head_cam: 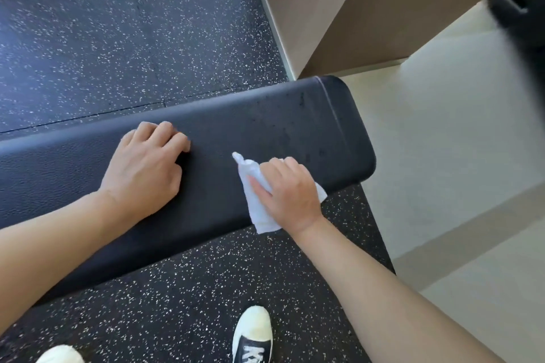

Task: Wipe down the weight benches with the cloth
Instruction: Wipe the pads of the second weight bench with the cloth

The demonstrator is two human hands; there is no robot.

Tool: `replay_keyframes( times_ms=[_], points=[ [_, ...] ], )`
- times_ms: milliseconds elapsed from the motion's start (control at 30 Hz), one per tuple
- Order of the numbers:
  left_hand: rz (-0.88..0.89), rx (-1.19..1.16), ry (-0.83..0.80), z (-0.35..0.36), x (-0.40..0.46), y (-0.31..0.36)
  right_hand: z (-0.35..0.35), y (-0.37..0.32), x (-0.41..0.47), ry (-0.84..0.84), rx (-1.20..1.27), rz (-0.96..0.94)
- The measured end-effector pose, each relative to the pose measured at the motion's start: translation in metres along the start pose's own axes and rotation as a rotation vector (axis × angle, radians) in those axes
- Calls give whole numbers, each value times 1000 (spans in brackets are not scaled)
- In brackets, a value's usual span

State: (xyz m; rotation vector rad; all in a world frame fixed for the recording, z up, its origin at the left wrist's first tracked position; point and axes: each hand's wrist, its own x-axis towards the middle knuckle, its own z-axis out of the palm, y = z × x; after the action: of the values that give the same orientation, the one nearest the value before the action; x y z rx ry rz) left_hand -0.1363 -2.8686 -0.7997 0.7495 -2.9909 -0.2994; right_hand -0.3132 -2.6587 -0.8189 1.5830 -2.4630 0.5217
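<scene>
Cloth (259, 200): small, white and crumpled; it lies on the bench pad toward 4 o'clock of the frame centre, one corner hanging off the near edge and a twisted tip poking up at its 11 o'clock.
Cloth handling: I judge it light, soft and limp, so it will bunch and slide rather than hold a shape; best gathered in the palm with the fingers spread over it, so that a broad patch meets the pad.
Bench (265, 124): a long black padded top running from 9 o'clock to its rounded end at 3 o'clock; the vinyl looks smooth, firm and likely a little slick, with faint specks near the rounded end.
Right hand (290, 188): on top of the cloth, fingers bent and drawn close together, pinning it against the pad; the thumb lies along the cloth's left side, and the fingertips are partly hidden.
Left hand (147, 165): rests on the pad at 9 o'clock of the cloth and apart from it, fingers curled under at the knuckles, holding nothing that I can see.
Floor (88, 38): dark speckled rubber all round the bench.
Shoes (252, 333): white toes at 6 o'clock.
</scene>
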Motion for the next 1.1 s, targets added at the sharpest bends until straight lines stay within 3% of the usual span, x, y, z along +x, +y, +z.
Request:
replay_keyframes(
  times_ms=[100,167,300,467,533,633,733,833,933,1100],
  points=[
    [-11,-27,-26,-4,24,14,-17,66,-6,29,-158,40],
    [-25,-77,-4,3,35,31,-23,90,-3,72,-131,201],
    [-169,-145,113,29,37,61,-18,60,-3,103,-8,457],
    [-204,-156,139,36,39,63,11,-41,2,41,130,200],
    [-224,-159,141,34,40,66,14,-48,5,26,156,147],
    [-224,-137,142,37,40,68,2,8,-1,82,54,159],
    [-219,-103,152,41,41,65,-16,93,-2,150,-55,322],
    [-220,-100,172,44,40,64,-17,116,14,184,-48,458],
    [-216,-90,172,42,41,64,1,66,38,127,42,439],
    [-239,-95,173,44,41,64,26,-26,58,14,172,247]
  ],
)
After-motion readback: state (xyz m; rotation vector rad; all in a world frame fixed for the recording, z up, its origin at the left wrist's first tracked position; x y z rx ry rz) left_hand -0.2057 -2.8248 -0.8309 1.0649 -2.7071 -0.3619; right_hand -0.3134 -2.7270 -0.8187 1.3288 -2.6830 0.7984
